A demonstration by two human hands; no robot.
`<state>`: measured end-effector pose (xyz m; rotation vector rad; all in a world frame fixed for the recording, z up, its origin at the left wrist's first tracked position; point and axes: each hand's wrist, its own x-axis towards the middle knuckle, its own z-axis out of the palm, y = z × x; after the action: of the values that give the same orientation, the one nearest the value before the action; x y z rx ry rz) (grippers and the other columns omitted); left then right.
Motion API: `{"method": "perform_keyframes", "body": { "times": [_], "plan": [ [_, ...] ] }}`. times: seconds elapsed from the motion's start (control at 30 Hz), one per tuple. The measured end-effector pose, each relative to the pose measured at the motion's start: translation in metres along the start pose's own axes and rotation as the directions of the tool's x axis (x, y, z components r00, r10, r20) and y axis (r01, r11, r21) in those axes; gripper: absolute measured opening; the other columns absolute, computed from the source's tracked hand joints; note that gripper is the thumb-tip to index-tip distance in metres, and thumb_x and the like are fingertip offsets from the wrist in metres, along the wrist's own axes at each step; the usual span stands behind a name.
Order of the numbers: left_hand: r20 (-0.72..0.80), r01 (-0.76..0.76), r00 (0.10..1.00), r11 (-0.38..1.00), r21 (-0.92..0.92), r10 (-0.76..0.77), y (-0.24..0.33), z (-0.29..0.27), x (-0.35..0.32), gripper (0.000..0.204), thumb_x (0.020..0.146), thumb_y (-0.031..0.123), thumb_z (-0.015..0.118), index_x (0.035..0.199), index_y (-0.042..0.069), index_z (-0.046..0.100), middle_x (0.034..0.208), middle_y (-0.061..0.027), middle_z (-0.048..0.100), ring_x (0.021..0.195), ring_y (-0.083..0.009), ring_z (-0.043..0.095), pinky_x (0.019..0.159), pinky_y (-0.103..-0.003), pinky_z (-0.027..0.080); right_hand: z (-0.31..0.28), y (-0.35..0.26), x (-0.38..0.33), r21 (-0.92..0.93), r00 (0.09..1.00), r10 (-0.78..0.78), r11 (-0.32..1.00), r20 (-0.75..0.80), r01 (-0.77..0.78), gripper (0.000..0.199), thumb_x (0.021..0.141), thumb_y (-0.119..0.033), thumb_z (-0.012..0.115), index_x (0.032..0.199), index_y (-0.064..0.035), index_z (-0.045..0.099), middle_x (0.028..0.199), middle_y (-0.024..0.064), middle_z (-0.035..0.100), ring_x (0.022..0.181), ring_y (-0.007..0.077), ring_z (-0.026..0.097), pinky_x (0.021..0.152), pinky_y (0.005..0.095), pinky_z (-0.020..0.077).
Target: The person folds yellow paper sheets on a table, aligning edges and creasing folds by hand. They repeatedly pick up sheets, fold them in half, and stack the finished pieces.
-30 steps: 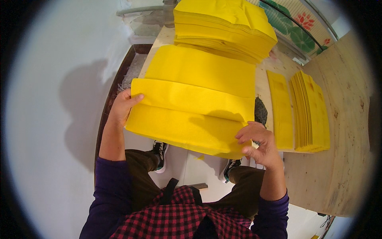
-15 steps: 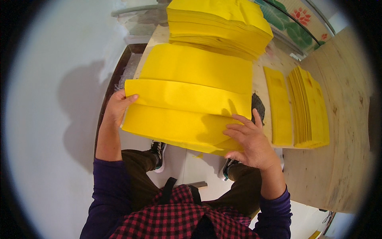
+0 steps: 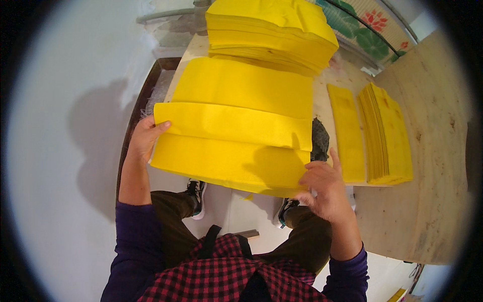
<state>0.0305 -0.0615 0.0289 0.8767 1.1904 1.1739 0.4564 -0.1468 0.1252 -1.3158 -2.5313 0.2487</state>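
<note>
From the head view, I see the folded yellow sheet [image 3: 226, 158] lying crosswise before the person, its long axis running from just past nine o'clock to just past three, its near edge facing six. The left hand [image 3: 144, 137] grips it at nine, thumb on top, while the right hand [image 3: 326, 187], blurred at four, has thumb and fingers parted by the near corner, touching or not I can't tell. Toward half past twelve, a tall yellow stack [image 3: 271, 35] sits on the worktop [image 3: 319, 95].
</note>
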Motion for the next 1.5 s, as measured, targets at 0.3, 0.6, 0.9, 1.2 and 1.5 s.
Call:
{"method": "perform_keyframes", "body": {
  "times": [0.3, 0.6, 0.9, 1.2, 1.5],
  "plan": [
    [-0.055, -0.033, 0.998, 0.999, 0.036, 0.035, -0.004, -0.002, -0.003, 0.024, 0.089, 0.002, 0.062, 0.112, -0.001, 0.065, 0.105, -0.0074, 0.069, 0.096, -0.0181, 0.064, 0.088, -0.031, 0.05, 0.043, 0.05, 0.028, 0.525, 0.766, 0.615, 0.722, -0.187, -0.451, 0.059, 0.076, -0.009, 0.077, 0.129, -0.0023, 0.052, 0.117, 0.0135, 0.061, 0.11, 0.0267, 0.057, 0.098, 0.0356, 0.0435],
    [0.037, -0.11, 0.993, 0.992, 0.062, 0.108, -0.012, -0.02, -0.001, 0.027, 0.083, -0.002, 0.066, 0.11, 0.003, 0.07, 0.106, -0.0059, 0.07, 0.104, -0.0173, 0.062, 0.097, -0.031, 0.045, 0.032, 0.048, 0.042, 0.553, 0.876, 0.452, 0.779, -0.17, -0.295, 0.096, 0.06, 0.0, 0.083, 0.144, -0.0091, 0.037, 0.126, 0.0098, 0.06, 0.124, 0.0256, 0.05, 0.108, 0.0391, 0.0356],
    [0.132, -0.218, 0.971, 0.962, 0.167, 0.198, -0.007, -0.02, -0.002, 0.027, 0.079, -0.005, 0.065, 0.103, 0.004, 0.073, 0.11, -0.007, 0.07, 0.126, -0.0241, 0.051, 0.11, -0.038, 0.034, 0.053, 0.063, 0.024, 0.551, 0.965, 0.184, 0.833, -0.185, -0.053, 0.039, 0.067, 0.01, 0.074, 0.104, -0.002, 0.067, 0.1, 0.006, 0.067, 0.099, 0.0203, 0.061, 0.093, 0.0321, 0.0463],
    [0.15, -0.327, 0.939, 0.939, 0.109, 0.309, -0.002, -0.017, -0.009, 0.034, 0.079, -0.01, 0.059, 0.109, 0.003, 0.07, 0.117, -0.009, 0.067, 0.121, -0.0219, 0.055, 0.108, -0.035, 0.036, 0.063, 0.057, 0.021, 0.759, 0.865, 0.472, 0.623, -0.17, -0.191, 0.016, 0.08, 0.006, 0.068, 0.094, -0.0023, 0.069, 0.096, 0.0067, 0.067, 0.092, 0.0173, 0.062, 0.083, 0.0277, 0.0474],
    [0.227, -0.286, 0.936, 0.957, 0.052, 0.267, -0.002, -0.007, -0.009, 0.065, 0.08, -0.006, 0.064, 0.14, 0.003, 0.043, 0.146, -0.0111, 0.044, 0.132, -0.0217, 0.044, 0.111, -0.033, 0.031, 0.069, 0.058, 0.023, 0.74, 0.915, 0.333, 0.669, -0.227, -0.06, 0.021, 0.081, 0.007, 0.065, 0.099, -0.0038, 0.067, 0.109, 0.0069, 0.067, 0.114, 0.0247, 0.058, 0.112, 0.0396, 0.0275]
  ]
}}
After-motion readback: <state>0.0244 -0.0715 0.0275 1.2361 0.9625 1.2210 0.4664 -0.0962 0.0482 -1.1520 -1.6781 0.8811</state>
